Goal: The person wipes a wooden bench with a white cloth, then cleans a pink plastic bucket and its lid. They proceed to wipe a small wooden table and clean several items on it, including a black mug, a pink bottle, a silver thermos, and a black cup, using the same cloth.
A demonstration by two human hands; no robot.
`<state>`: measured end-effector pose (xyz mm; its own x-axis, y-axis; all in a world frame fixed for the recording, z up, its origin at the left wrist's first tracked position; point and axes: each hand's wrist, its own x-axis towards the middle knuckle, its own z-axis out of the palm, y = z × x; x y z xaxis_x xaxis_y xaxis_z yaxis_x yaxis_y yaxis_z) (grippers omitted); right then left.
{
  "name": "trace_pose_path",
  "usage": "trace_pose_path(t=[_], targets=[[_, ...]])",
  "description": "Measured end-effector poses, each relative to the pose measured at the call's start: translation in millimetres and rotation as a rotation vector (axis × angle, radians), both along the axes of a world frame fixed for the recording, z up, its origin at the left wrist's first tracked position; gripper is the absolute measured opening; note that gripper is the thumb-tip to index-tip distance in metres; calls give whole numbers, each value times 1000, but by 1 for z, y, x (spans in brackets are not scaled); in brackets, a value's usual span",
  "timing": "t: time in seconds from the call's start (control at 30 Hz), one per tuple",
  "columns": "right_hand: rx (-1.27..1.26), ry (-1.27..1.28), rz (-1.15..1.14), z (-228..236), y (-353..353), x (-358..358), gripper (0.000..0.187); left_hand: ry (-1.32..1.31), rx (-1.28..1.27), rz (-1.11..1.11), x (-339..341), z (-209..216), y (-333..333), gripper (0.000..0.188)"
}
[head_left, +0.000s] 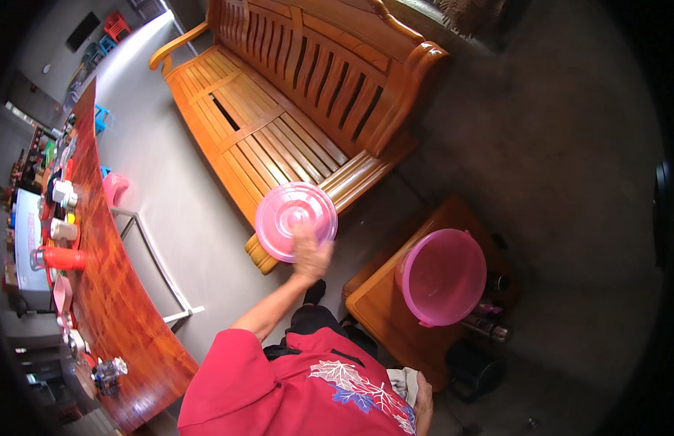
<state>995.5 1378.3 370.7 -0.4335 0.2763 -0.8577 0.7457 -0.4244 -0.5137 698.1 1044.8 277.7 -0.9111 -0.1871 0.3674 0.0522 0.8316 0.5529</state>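
Observation:
My left hand (311, 254) is stretched forward, somewhat blurred, with its fingers closed at the knob in the middle of a round pink lid (295, 205). The lid is over the near end of the wooden bench (242, 138); whether it touches the wood I cannot tell. Low beside my body, my right hand (424, 403) is closed around a whitish cloth (404, 384). To the right, an uncovered pink plastic bucket (444, 276) stands on a small wooden table (380, 301), away from both hands.
Several dark bottles or flasks (489, 320) stand behind the bucket. A long reddish wooden table (126, 320) on the left bears a red flask (63, 258) and other items. A pink stool (115, 189) and a metal frame (159, 269) are beside it.

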Motion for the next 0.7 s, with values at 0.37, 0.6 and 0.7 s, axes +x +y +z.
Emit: trace_pose_path(t=[0.37, 0.6, 0.7], targets=[[88, -78, 107, -38, -45, 24, 40, -562, 1020, 339, -31, -122, -206, 39], [99, -20, 102, -43, -81, 20, 38, -720, 1298, 413, -49, -90, -193, 44], [101, 5, 87, -42, -92, 10, 40, -883, 1585, 140, -55, -71, -198, 34]])
